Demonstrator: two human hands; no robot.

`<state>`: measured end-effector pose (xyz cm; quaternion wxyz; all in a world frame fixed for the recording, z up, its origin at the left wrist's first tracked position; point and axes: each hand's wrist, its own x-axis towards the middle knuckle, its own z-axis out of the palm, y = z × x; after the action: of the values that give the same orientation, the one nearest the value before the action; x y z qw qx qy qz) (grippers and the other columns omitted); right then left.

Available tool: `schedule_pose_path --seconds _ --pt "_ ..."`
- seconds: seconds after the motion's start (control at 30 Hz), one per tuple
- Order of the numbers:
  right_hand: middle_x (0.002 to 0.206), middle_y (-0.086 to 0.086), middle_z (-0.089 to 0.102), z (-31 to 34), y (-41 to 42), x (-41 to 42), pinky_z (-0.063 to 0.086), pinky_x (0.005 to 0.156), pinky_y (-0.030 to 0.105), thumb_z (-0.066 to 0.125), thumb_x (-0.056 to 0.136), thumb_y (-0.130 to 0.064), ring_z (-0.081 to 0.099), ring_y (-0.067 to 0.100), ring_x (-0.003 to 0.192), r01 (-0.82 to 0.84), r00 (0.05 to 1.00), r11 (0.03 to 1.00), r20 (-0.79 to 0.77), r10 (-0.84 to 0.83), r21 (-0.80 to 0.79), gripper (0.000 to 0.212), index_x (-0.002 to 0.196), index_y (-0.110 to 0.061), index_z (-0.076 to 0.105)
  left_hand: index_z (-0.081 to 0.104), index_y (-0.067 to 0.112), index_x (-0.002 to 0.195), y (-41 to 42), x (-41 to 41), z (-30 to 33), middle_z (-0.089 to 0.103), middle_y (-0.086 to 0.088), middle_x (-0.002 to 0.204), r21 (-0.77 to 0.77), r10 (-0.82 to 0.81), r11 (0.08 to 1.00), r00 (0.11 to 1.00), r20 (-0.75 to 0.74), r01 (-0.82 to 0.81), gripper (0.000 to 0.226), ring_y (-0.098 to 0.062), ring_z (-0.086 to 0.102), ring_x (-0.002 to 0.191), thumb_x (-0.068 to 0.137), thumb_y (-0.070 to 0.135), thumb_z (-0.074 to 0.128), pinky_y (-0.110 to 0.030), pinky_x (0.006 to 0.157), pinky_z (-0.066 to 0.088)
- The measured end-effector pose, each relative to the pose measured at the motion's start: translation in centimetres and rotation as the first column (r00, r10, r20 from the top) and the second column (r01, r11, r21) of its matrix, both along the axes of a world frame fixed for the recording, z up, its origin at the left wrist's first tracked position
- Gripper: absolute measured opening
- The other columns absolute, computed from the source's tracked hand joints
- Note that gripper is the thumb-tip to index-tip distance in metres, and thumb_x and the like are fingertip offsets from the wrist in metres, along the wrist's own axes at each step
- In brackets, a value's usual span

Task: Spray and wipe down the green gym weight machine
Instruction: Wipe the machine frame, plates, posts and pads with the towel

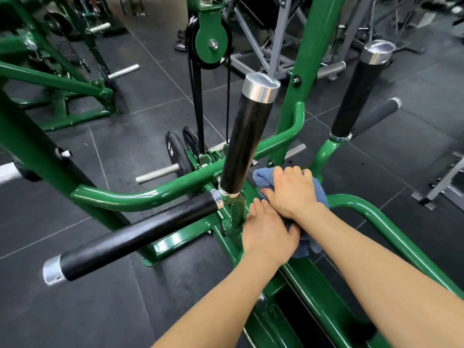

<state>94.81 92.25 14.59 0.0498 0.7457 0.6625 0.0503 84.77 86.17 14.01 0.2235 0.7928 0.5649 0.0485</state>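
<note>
The green weight machine (140, 197) fills the middle of the view, with curved green tubes and black padded handles. A blue cloth (261, 175) lies bunched on the machine's central frame just right of the upright black handle (241, 149). My right hand (288, 190) lies flat on top of the cloth, fingers straight and spread, pressing it onto the frame. My left hand (266, 232) sits just below and left of it, fingers straight; its thumb touches the cloth's lower fold. No spray bottle is in view.
A horizontal black handle (135, 237) juts toward the lower left. A second upright handle (356, 96) stands at right. Weight plates (175, 151) and a belt pulley (213, 45) sit behind. Other green and grey machines ring the black rubber floor.
</note>
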Motion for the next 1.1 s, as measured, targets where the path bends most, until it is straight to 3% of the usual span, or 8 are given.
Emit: schedule_pose_path --seconds 0.23,0.43,0.53,0.63,0.77,0.87,1.0,1.1 --pt "0.073 0.006 0.059 -0.8 -0.7 1.1 0.028 0.070 0.036 0.042 0.094 -0.039 0.057 0.032 0.077 0.057 0.966 0.961 -0.259 0.016 0.272 0.028 0.078 -0.016 0.043 0.022 -0.001 0.147 -0.2 0.2 -0.6 0.027 -0.018 0.153 -0.022 0.002 1.000 1.000 0.028 -0.002 0.077 -0.028 0.026 0.141 0.092 0.050 0.040 -0.038 0.108 0.035" --pt "0.090 0.011 0.063 -1.4 -6.3 -0.7 0.045 0.084 0.045 0.052 0.088 -0.023 0.056 0.031 0.088 0.139 0.847 0.945 -0.530 0.041 0.296 0.016 0.090 -0.009 0.061 0.040 0.007 0.135 -0.8 -1.2 0.2 0.042 -0.012 0.137 0.034 -0.096 0.995 0.992 0.080 0.093 0.065 -0.028 0.037 0.131 0.080 0.038 0.055 -0.039 0.105 0.039" --pt "0.081 0.001 0.061 0.2 -9.2 -0.9 0.038 0.067 0.034 0.051 0.097 -0.025 0.054 0.021 0.077 0.195 0.705 0.955 -0.709 0.021 0.222 0.020 0.087 -0.012 0.061 0.051 0.006 0.119 -2.2 -2.4 0.8 0.052 -0.011 0.116 0.113 -0.174 0.981 0.975 0.135 0.160 0.050 -0.030 0.046 0.111 0.082 0.038 0.055 -0.040 0.099 0.038" --pt "0.081 0.003 0.061 3.2 -10.1 -1.2 0.037 0.062 0.033 0.050 0.098 -0.029 0.056 0.023 0.078 0.416 0.422 0.907 -0.897 -0.128 0.066 0.028 0.089 -0.006 0.063 0.049 0.016 0.112 -4.9 -3.2 1.6 0.053 0.002 0.100 0.056 -0.099 0.995 0.904 0.416 0.084 0.042 -0.022 0.049 0.094 0.080 0.040 0.061 -0.034 0.080 0.041" --pt "0.092 0.007 0.062 6.8 -8.9 -2.1 0.047 0.076 0.033 0.047 0.099 -0.032 0.058 0.024 0.087 0.519 0.213 0.854 -0.961 -0.176 -0.041 0.032 0.100 -0.006 0.065 0.041 0.041 0.130 -7.0 -2.7 5.0 0.064 0.018 0.104 -0.272 0.174 0.962 0.738 0.652 0.014 0.056 -0.007 0.063 0.093 0.080 0.034 0.066 -0.034 0.081 0.053" --pt "0.103 0.014 0.065 8.2 -8.2 -2.4 0.050 0.091 0.044 0.047 0.099 -0.035 0.061 0.032 0.098 0.561 0.121 0.821 -0.969 -0.214 -0.111 0.040 0.108 0.000 0.064 0.036 0.036 0.138 -6.8 -3.3 7.5 0.063 0.018 0.109 -0.314 0.241 0.949 0.731 0.639 -0.038 0.063 -0.014 0.064 0.100 0.083 0.031 0.066 -0.031 0.082 0.050" --pt "0.115 0.018 0.064 9.4 -6.4 -1.6 0.049 0.091 0.041 0.044 0.098 -0.040 0.060 0.035 0.106 0.684 0.076 0.727 -0.985 -0.156 -0.062 0.048 0.118 0.001 0.059 0.020 0.020 0.152 -5.7 -4.2 8.9 0.053 0.003 0.136 -0.255 0.243 0.959 0.811 0.533 -0.121 0.081 -0.022 0.052 0.123 0.087 0.043 0.062 -0.024 0.082 0.037" --pt "0.112 0.015 0.063 10.0 -5.0 -1.4 0.046 0.081 0.034 0.043 0.099 -0.036 0.060 0.033 0.104 0.677 0.176 0.731 -0.983 -0.049 0.085 0.043 0.119 -0.001 0.056 0.045 0.027 0.134 -5.1 -4.2 8.2 0.063 0.003 0.119 -0.188 0.180 0.978 0.819 0.545 -0.089 0.045 -0.025 0.059 0.104 0.090 0.032 0.055 -0.027 0.078 0.044"
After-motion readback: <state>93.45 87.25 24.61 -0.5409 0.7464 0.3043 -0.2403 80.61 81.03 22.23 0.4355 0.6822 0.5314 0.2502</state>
